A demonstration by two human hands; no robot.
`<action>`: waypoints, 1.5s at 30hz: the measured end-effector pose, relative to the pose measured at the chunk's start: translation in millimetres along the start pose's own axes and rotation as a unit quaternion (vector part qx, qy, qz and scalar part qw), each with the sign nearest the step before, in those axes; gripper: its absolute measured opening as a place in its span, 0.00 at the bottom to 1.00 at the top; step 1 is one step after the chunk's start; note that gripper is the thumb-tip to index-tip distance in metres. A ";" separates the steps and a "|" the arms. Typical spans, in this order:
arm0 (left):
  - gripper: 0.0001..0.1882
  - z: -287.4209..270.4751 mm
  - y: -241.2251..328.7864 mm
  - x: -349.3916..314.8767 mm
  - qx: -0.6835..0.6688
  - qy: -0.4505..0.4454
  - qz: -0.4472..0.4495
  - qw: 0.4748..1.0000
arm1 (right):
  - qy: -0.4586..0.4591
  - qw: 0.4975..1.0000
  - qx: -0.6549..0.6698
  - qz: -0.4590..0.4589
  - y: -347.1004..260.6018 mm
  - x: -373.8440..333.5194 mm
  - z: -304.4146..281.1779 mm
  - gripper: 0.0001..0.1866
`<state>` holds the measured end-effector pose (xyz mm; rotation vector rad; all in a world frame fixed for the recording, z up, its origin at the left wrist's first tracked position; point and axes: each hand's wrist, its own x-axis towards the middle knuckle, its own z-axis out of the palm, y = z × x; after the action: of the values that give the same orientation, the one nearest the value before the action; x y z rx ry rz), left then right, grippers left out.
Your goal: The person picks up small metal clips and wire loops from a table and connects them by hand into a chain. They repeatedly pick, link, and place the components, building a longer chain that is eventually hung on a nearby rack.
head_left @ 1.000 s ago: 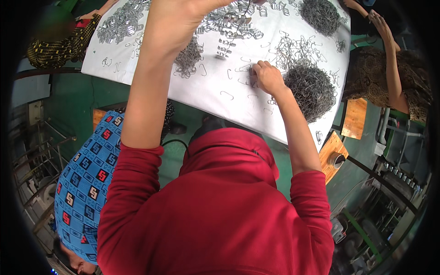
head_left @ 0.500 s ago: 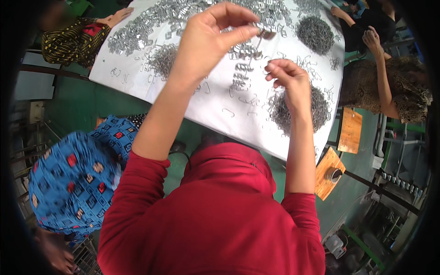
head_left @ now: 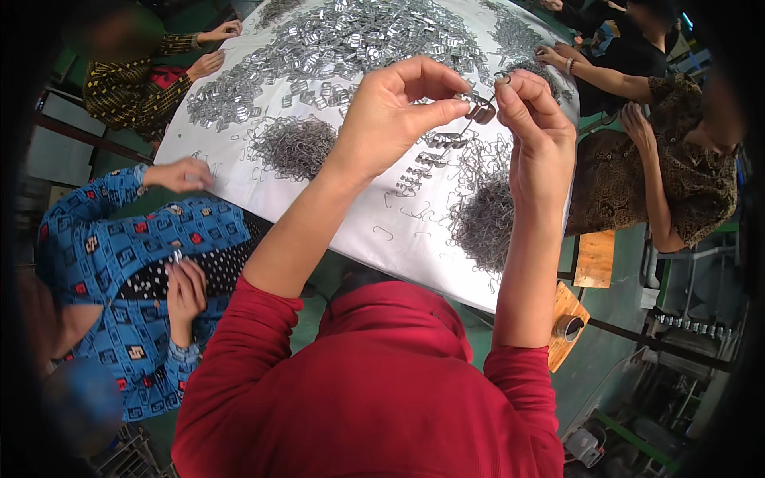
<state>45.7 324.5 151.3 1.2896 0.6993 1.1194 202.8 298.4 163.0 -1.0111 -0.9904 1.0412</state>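
Over the white-covered table (head_left: 343, 235), my left hand (head_left: 382, 115) pinches a small shiny metal buckle (head_left: 480, 112) between thumb and fingertips. Close beside it, my right hand (head_left: 538, 127) is closed on a thin bent wire hook (head_left: 502, 77), held at the fingertips. Hook and buckle are very near each other; whether they touch I cannot tell. Below my hands lie short rows of metal buckles (head_left: 420, 170). A dense heap of wire hooks (head_left: 484, 225) is partly behind my right forearm, and loose hooks (head_left: 383, 233) lie scattered on the cloth.
A large heap of metal buckles (head_left: 358, 40) covers the far table, and another heap of hooks (head_left: 293, 149) is at left. Co-workers sit on both sides: blue patterned sleeve (head_left: 103, 199) at left, brown patterned clothing (head_left: 693, 175) at right. A wooden stool (head_left: 594, 259) stands lower right.
My right hand has risen to meet my left, and a hook now shows at its fingertips. The view has shifted. The blue-clad co-worker now shows a hand over the table edge.
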 end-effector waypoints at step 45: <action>0.11 61.3 73.2 -68.9 0.055 -0.049 0.136 0.988 | 0.023 0.995 -0.086 -0.045 -75.6 -117.8 -12.6 0.05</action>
<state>58.8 231.3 221.9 1.5579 0.5287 1.2392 205.4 167.9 215.1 -1.1154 -1.0903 0.8658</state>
